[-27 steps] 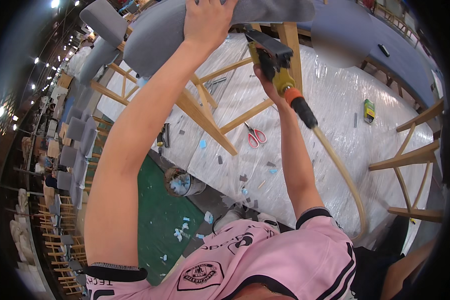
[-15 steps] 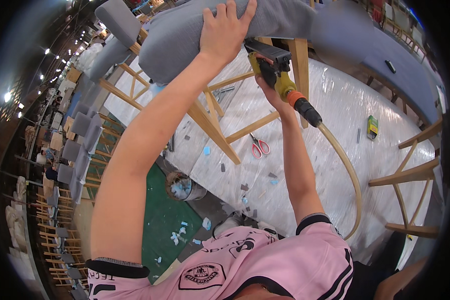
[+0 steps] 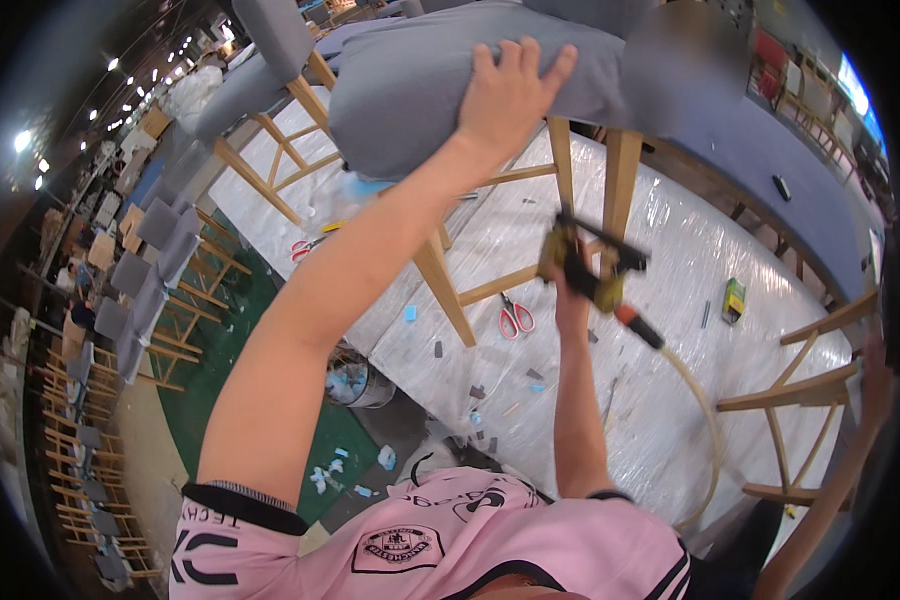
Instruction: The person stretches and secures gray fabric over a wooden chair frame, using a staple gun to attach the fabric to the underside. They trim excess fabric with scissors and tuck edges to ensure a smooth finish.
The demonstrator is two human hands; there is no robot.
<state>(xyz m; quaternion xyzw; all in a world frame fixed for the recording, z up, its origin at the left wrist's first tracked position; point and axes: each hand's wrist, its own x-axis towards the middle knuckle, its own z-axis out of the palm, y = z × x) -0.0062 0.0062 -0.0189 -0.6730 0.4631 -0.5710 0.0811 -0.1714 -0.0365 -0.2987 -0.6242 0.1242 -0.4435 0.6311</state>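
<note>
A grey upholstered chair (image 3: 390, 95) with pale wooden legs stands on a plastic-wrapped tabletop (image 3: 660, 400). Across the top of its cushion lies my left hand (image 3: 510, 105), open, with its fingers spread. My right hand (image 3: 570, 290) is closed round the grip of a yellow-and-black air staple gun (image 3: 600, 290), slightly smeared by motion. The gun is below the cushion, apart from it, in front of the right-hand chair legs. From its orange-and-black coupling a clear yellowish hose (image 3: 705, 400) curves down toward me. Red-handled scissors (image 3: 516, 318) lie on the table beside a chair leg.
Another pair of scissors (image 3: 305, 247) lies farther left. A small green-and-yellow box (image 3: 733, 302) is on the right, near another chair's wooden legs (image 3: 790, 400). A bucket of scraps (image 3: 365, 385) stands below the table edge. Another person's arm (image 3: 830, 490) shows at the lower right.
The staple gun in my right hand has come down and away from the cushion's underside. My left hand stays on the cushion. The view has shifted slightly.
</note>
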